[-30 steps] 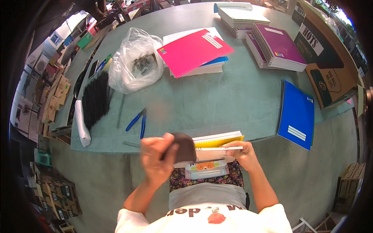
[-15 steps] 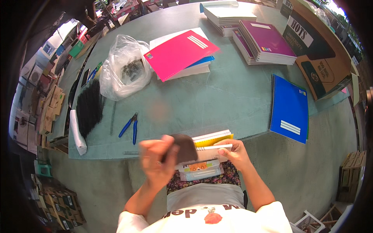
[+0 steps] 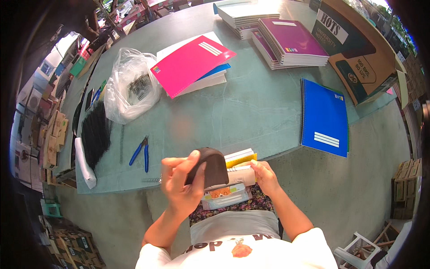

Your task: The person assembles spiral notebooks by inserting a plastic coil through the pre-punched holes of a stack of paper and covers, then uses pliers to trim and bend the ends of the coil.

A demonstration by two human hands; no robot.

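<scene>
My left hand (image 3: 182, 181) is closed round a dark, rounded block (image 3: 214, 166) whose kind I cannot make out. The block covers the left end of a spiral notebook (image 3: 242, 175) at the table's near edge. With thumb and fingers my right hand (image 3: 265, 175) pinches the right end of that notebook, its white pages toward me. Just behind it lie a yellow cover (image 3: 244, 160) and more white pages. A loose wire coil (image 3: 152, 180) pokes out left of my left hand. Over my lap is a pale blue pack (image 3: 226, 198) with an orange animal picture.
Blue-handled cutting pliers (image 3: 140, 154) lie to the left, near black coils (image 3: 95, 134) and a plastic bag (image 3: 131, 89) of coils. Pink (image 3: 192, 65), purple (image 3: 295, 41) and blue (image 3: 324, 119) notebooks rest farther out. A cardboard box (image 3: 365, 71) stands at the far right.
The dark block, blurred before, now shows sharply in my left hand. My right hand has moved slightly left with the notebook's end. The view has shifted, so the table things appear farther left.
</scene>
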